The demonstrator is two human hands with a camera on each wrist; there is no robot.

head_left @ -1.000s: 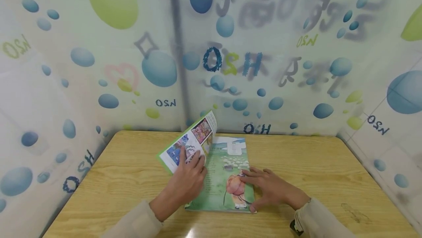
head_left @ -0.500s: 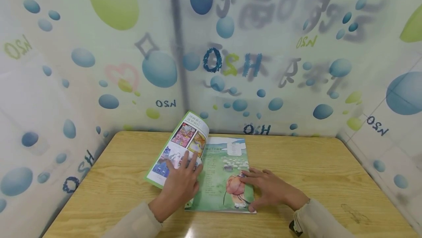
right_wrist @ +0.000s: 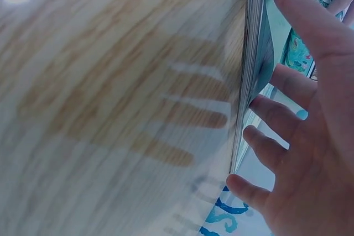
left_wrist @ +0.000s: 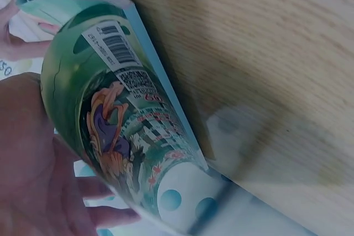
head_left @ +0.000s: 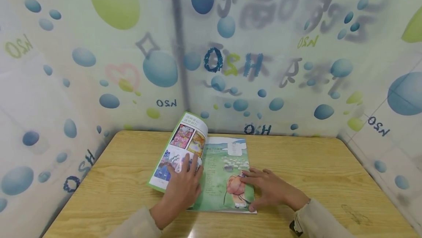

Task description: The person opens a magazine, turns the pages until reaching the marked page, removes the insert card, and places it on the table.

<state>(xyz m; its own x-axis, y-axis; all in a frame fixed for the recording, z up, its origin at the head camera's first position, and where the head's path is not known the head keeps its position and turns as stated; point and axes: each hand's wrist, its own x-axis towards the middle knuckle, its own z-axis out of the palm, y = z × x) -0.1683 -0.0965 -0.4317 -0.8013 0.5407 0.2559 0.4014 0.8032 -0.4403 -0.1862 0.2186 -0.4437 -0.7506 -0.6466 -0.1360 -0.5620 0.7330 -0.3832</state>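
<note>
An open book [head_left: 211,179] is noted on the wooden table [head_left: 313,164], ahead of and between the two hands. Its long axis is directed away from the sleeves [head_left: 140,223], toward the printed sheet [head_left: 280,47] behind. The right page [head_left: 219,190] is laid flat. The left leaf [head_left: 179,135] is raised, bowed and set aslant, its near end swung out to the left. A barcode [left_wrist: 119,49] on the leaf's outer side is shown in the left wrist view.

The left hand [head_left: 182,185] is laid over the leaf's near part, palm down, fingers spread. The fold [head_left: 205,150] is found just right of these fingers, so the left hand is judged the nearer of the two to it. Whether the left thumb is pressed on paper cannot be told with confidence, the contact being poorly shown.

The right hand [head_left: 268,186] is placed at the right page's outer edge, by the near corner, well apart from the fold. Its fingers are parted and only slightly bent, with some tips at the edge; no pinch is seen.
</note>
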